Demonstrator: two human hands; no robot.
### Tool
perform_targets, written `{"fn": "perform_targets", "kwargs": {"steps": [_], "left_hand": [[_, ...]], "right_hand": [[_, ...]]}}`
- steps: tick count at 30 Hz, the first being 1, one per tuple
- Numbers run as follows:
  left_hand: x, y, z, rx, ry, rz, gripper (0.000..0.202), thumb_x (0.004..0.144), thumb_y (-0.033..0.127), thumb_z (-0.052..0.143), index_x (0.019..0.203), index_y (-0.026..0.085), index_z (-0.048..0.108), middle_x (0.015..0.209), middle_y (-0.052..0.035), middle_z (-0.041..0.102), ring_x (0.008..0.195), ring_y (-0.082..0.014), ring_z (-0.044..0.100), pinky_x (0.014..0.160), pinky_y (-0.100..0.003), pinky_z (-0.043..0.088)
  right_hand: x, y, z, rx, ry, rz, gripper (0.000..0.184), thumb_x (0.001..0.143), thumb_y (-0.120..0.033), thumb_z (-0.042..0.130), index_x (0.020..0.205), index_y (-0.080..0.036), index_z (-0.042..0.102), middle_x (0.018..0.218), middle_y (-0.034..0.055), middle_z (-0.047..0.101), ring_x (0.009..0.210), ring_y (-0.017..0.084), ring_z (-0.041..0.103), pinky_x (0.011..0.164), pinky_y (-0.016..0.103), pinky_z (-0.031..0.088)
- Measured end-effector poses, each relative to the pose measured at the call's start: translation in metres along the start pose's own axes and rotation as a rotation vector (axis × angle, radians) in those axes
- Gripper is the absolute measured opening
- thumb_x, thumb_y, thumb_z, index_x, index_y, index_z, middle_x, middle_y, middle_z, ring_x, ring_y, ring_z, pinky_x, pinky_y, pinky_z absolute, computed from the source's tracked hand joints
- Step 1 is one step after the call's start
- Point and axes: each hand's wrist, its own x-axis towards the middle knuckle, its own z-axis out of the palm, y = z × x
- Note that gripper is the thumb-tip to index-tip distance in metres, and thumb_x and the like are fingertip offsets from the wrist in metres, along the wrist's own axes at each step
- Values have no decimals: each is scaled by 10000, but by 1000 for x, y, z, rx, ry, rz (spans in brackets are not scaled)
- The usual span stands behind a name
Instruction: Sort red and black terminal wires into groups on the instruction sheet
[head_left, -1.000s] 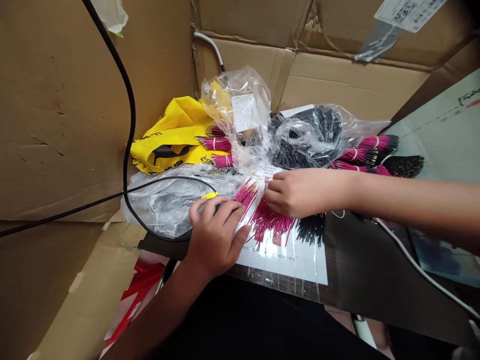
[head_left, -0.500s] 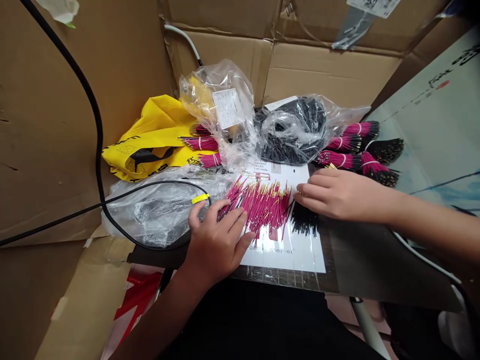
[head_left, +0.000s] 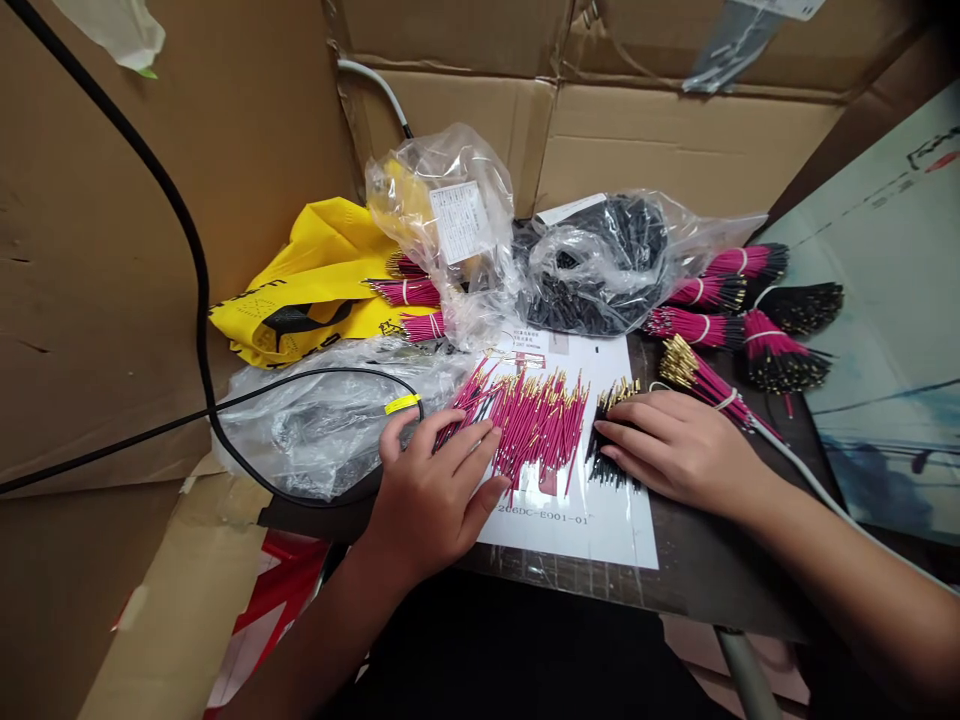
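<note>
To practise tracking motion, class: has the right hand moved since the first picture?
Yes, the right hand has shifted rightward, to the right edge of the paper sheet.

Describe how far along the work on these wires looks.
Looks done: tied pink bundles lie to the right. In hand: the left hand presses on loose pink wires on a printed sheet; the right hand rests beside loose black-ended wires. Still left: those loose wires, and a clear bag of dark wires.

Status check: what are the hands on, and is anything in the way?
Left hand flat on loose magenta wires. Right hand on loose black wires. Both on a white printed sheet. Black cable over clear plastic bag by left hand.
</note>
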Motion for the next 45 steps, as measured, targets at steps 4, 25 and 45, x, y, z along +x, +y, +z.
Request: {"fn": "perform_targets", "kwargs": {"steps": [4,25,45], "left_hand": [[2,1,2,25,-10,-26,319,988,362,557,1234,211,695,1244,-53,747,1176,-331,601,1070,-609,270],[2,1,1,21,-39,-65,336,993,371,541,1249,205,681,1246,-70,743,1204,-331,578,1083,-597,257],[1,0,0,24,35,-92,245,954,310,614,1152,206,713,1208,-56,755,1183,-327,595,1065,-583,314]], "right_hand": [[-4,1,-1,39,12,4,169,918,-240,712,1047,-130,717,1025,109,731,922,240,657,847,396,553],[2,6,1,181,-9,5,324,953,-336,673,1205,-133,701,1143,139,724,1041,274,650,911,446,528],[97,-4,31,250,-194,-246,381,971,-251,526,1304,-104,636,1169,147,674,1068,275,546,877,431,466]]}}
